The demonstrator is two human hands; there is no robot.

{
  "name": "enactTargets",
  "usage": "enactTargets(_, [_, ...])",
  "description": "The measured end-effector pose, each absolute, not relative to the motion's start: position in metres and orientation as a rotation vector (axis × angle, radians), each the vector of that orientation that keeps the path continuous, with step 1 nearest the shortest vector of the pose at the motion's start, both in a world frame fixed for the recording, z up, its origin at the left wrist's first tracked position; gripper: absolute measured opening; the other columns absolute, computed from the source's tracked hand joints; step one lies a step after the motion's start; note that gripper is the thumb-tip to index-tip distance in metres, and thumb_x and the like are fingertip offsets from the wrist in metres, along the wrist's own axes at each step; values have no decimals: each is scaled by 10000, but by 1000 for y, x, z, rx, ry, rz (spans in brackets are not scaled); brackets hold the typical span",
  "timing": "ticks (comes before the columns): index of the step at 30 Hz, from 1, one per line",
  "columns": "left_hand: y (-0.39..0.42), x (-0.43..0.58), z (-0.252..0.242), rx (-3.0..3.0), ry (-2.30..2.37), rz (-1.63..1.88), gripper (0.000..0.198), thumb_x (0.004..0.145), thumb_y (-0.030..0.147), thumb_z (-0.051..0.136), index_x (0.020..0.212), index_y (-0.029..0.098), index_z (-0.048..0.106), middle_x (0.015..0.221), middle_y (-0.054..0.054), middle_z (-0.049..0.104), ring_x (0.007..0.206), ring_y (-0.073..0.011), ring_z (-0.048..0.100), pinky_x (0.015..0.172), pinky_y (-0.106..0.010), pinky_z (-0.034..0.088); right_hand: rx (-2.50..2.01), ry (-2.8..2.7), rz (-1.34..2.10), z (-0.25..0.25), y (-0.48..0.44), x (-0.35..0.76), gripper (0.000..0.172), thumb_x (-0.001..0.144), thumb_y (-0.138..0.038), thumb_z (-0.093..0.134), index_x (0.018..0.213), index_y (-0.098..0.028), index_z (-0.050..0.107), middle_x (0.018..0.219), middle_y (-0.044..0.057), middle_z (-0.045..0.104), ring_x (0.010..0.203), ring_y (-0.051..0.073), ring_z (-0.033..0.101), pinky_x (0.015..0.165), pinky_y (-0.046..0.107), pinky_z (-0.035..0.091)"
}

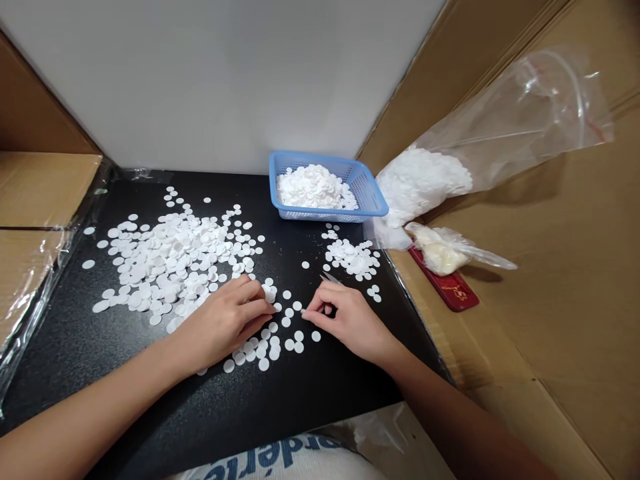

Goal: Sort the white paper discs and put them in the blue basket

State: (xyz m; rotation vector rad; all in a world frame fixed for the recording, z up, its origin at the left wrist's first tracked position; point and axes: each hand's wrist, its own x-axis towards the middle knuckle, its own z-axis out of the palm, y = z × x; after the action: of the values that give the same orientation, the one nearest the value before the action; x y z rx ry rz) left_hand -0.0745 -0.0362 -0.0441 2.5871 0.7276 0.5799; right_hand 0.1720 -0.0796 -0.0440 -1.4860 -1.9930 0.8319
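Small round white discs point(175, 257) lie in a large loose heap on the black tabletop. My left hand point(227, 320) rests at the heap's right edge, fingers bent and drawn together; what is under the fingertips is hidden. Just to the right, my right hand point(347, 320) is closed, thumb and forefinger pinched close to a few scattered discs point(289, 313). A slim pointed metal tool point(331, 277) sticks out above its knuckles, the rest hidden in the hand, so its kind does not show. Whether a disc sits in that pinch I cannot tell.
A blue plastic basket point(327, 215) of white discs stands at the back. A smaller disc pile point(353, 259) lies before it. To the right are a clear zip bag point(425, 177) of white pieces, a knotted bag point(440, 252) and a red case point(453, 293). Cardboard point(560, 280) walls the sides.
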Motion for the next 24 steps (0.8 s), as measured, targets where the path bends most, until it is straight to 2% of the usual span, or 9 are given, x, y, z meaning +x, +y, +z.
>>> enactTargets(3, [-35, -74, -45, 2577, 742, 610, 186, 1000, 202, 511, 921, 195, 679, 906, -52, 605, 837, -195, 532, 705, -320, 450, -1459, -2084, 911, -40, -83, 173, 195, 833, -140, 739, 682, -211, 638, 734, -33, 610, 680, 123, 582, 614, 252, 452])
enactTargets(6, [-34, -75, -44, 2573, 756, 617, 167, 995, 201, 519, 938, 199, 676, 919, -52, 597, 837, -193, 525, 708, -323, 451, -1451, -2133, 924, -38, -82, 174, 182, 867, -119, 706, 720, -214, 654, 748, -36, 629, 707, 125, 603, 662, 260, 466])
enactTargets(10, [-34, -76, -44, 2573, 759, 586, 151, 993, 187, 519, 973, 197, 669, 940, -51, 590, 851, -193, 519, 713, -324, 446, -1460, -2106, 719, -43, -74, 173, 109, 913, -126, 649, 914, -225, 696, 861, -2, 661, 816, 160, 634, 764, 306, 505])
enactTargets(12, [-34, -76, -44, 2565, 768, 585, 159, 994, 186, 515, 983, 200, 673, 940, -51, 590, 852, -194, 520, 715, -327, 448, -1421, -2147, 651, -46, -72, 172, 140, 908, -132, 657, 995, -230, 707, 926, 18, 662, 851, 168, 641, 782, 309, 518])
enactTargets(19, [-34, -76, -45, 2562, 773, 587, 201, 1002, 213, 496, 947, 206, 689, 926, -51, 605, 836, -194, 530, 708, -335, 450, -1339, -2148, 554, -52, -73, 172, 130, 930, -132, 615, 844, -220, 656, 846, 6, 671, 807, 160, 642, 780, 299, 511])
enactTargets(24, [-34, -76, -46, 2568, 754, 603, 164, 988, 195, 528, 939, 206, 683, 923, -46, 605, 837, -194, 526, 715, -330, 435, -1175, -2343, 404, -55, -77, 178, 164, 977, -135, 535, 900, -202, 664, 870, 35, 681, 816, 174, 617, 853, 362, 491])
